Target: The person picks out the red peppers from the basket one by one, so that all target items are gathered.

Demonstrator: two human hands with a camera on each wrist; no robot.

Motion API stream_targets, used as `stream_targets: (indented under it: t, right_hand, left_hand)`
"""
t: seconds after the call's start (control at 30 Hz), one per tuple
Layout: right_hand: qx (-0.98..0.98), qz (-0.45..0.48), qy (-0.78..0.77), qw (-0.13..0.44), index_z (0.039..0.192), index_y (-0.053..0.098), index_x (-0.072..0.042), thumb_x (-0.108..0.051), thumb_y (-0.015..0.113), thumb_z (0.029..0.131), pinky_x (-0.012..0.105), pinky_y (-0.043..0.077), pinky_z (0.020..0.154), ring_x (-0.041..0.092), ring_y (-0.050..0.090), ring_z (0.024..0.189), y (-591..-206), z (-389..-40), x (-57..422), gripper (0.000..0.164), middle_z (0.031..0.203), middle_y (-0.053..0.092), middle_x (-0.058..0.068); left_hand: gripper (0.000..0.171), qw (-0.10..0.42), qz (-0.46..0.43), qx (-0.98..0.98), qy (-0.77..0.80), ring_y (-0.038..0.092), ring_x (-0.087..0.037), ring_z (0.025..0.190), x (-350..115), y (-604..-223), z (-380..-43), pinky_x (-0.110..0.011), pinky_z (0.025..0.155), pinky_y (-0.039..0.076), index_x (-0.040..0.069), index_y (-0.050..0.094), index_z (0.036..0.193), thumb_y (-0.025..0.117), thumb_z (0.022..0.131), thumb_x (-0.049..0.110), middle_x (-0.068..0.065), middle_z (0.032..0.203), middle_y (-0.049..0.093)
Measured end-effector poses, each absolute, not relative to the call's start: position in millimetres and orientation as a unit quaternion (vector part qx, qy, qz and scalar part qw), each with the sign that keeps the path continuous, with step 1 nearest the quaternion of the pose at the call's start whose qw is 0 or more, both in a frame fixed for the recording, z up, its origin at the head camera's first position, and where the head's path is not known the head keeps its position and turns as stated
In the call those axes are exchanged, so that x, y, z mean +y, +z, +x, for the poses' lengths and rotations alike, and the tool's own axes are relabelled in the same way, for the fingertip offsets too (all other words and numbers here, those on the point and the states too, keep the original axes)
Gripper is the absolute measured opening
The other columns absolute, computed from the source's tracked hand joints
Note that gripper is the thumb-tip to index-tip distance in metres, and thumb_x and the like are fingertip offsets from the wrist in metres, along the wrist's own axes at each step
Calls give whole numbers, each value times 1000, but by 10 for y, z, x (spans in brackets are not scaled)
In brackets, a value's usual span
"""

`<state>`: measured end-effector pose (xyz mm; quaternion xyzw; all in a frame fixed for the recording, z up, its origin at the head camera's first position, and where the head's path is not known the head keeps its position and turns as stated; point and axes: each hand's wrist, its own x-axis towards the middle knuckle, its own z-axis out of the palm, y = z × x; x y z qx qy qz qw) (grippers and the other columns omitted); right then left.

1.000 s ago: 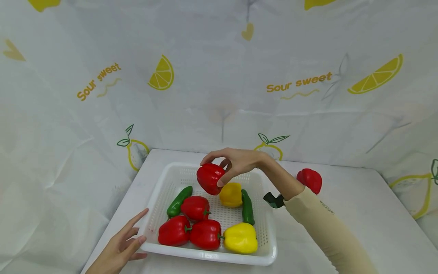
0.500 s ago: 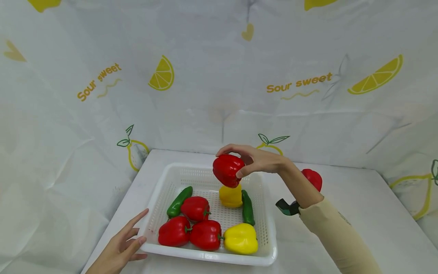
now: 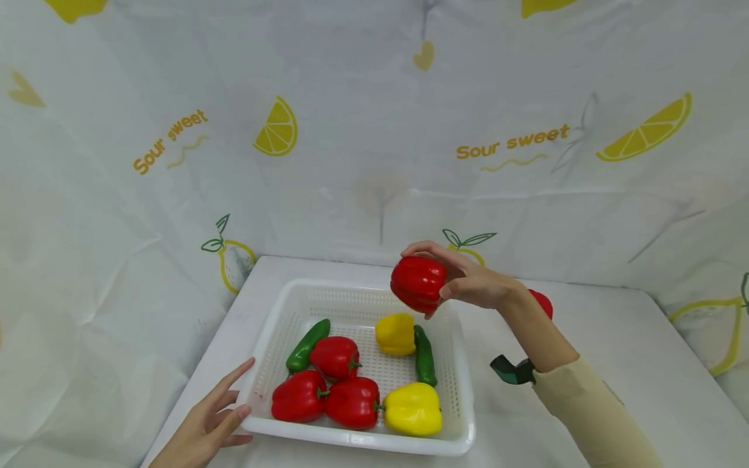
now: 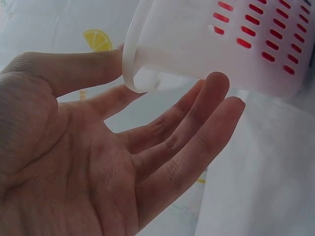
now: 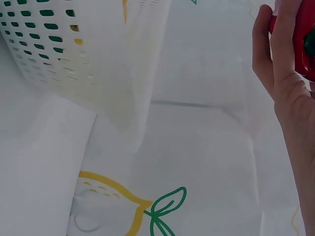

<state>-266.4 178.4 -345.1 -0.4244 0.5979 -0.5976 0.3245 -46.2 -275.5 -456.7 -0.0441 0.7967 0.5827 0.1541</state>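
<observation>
My right hand point(image 3: 471, 279) grips a red bell pepper point(image 3: 418, 284) in the air, over the back right corner of a white plastic basket point(image 3: 357, 444). The right wrist view catches only part of this red pepper point(image 5: 305, 44), at its upper right edge. At the basket's front left corner is my left hand point(image 3: 205, 419), its fingers extended. The left wrist view has the thumb at the basket's rim point(image 4: 129, 54) and the fingers reaching toward the underside. Inside the basket lie several red peppers point(image 3: 335, 357), two yellow peppers point(image 3: 412, 409) and two long green peppers point(image 3: 308, 344).
Another red pepper point(image 3: 541, 302) sits on the white table point(image 3: 632, 364) to the right, partly behind my right forearm. A dark curved piece point(image 3: 512, 370) sticks out by the right wrist. Lemon-printed cloth point(image 3: 374, 130) hangs behind the table.
My right hand has carried the red bell pepper to the right and slightly up, from over the basket's middle to its back right corner. The left hand stays at the basket.
</observation>
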Motion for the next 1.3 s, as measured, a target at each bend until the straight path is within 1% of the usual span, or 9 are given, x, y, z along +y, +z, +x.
stream_targets:
  t: [0.13, 0.4, 0.53, 0.63, 0.77, 0.9, 1.0, 1.17, 1.3]
  right_hand:
    - [583, -430, -615, 312, 155, 44, -24, 5, 59, 84, 45, 68, 93, 21, 62, 130, -3482, -2639, 1882, 78, 152, 55, -2]
    - [625, -412, -603, 276, 155, 43, -23, -8, 70, 93, 41, 69, 89, 21, 60, 130, -3526, -2546, 2106, 70, 154, 54, -2]
    - [656, -406, -587, 246, 155, 45, -24, -9, 69, 94, 44, 69, 90, 21, 62, 131, -3570, -2475, 2240, 67, 154, 54, -3]
    - [673, -402, -579, 224, 155, 46, -21, -6, 67, 95, 46, 69, 92, 22, 65, 128, -3569, -2422, 2327, 66, 153, 55, -3]
    - [695, -399, -573, 170, 154, 47, -18, 1, 67, 93, 41, 69, 93, 18, 65, 130, -3534, -2352, 2418, 67, 150, 59, -4]
    - [715, -390, -567, 120, 152, 48, -17, 3, 72, 88, 35, 68, 92, 13, 61, 132, -3499, -2283, 2491, 72, 147, 61, -6]
    - [724, -382, -564, 109, 150, 46, -17, 3, 73, 87, 35, 68, 91, 13, 63, 129, -3478, -2228, 2542, 71, 144, 64, -6]
    - [736, -367, -561, 96, 146, 47, -13, 4, 70, 86, 36, 69, 88, 14, 67, 124, -3439, -2123, 2620, 67, 139, 68, -4]
    - [726, -366, -577, 79, 151, 49, -9, 5, 68, 86, 34, 69, 90, 12, 66, 125, -3436, -2091, 2665, 69, 142, 67, -5]
  left_hand:
    - [80, 152, -43, 796, 584, 75, -33, 115, -2756, -4573, -462, -47, 79, 70, 21, 21, 173, 67, 108, 22, -34, 141, 58]
    - [79, 150, -33, 796, 586, 74, -31, 114, -2762, -4572, -458, -47, 80, 70, 21, 20, 173, 65, 109, 20, -32, 140, 59]
    - [79, 153, -40, 797, 583, 75, -30, 114, -2759, -4569, -463, -46, 79, 70, 22, 21, 173, 65, 108, 23, -31, 140, 59]
    - [79, 155, -44, 796, 583, 75, -30, 114, -2761, -4568, -465, -47, 79, 70, 23, 21, 173, 66, 108, 24, -30, 139, 59]
    - [78, 156, -42, 794, 586, 74, -30, 114, -2773, -4568, -461, -47, 80, 70, 22, 20, 173, 65, 109, 22, -30, 138, 60]
    - [79, 156, -48, 796, 583, 74, -30, 114, -2768, -4571, -459, -47, 79, 70, 23, 21, 173, 65, 108, 23, -30, 139, 60]
    - [79, 154, -56, 799, 579, 74, -30, 114, -2752, -4572, -457, -46, 78, 71, 25, 21, 173, 66, 108, 25, -30, 142, 59]
    - [79, 152, -62, 802, 574, 74, -30, 115, -2737, -4572, -454, -46, 78, 71, 27, 22, 173, 66, 108, 27, -30, 144, 58]
    - [79, 154, -60, 800, 576, 74, -29, 115, -2739, -4573, -458, -46, 78, 71, 27, 22, 173, 66, 108, 26, -30, 143, 58]
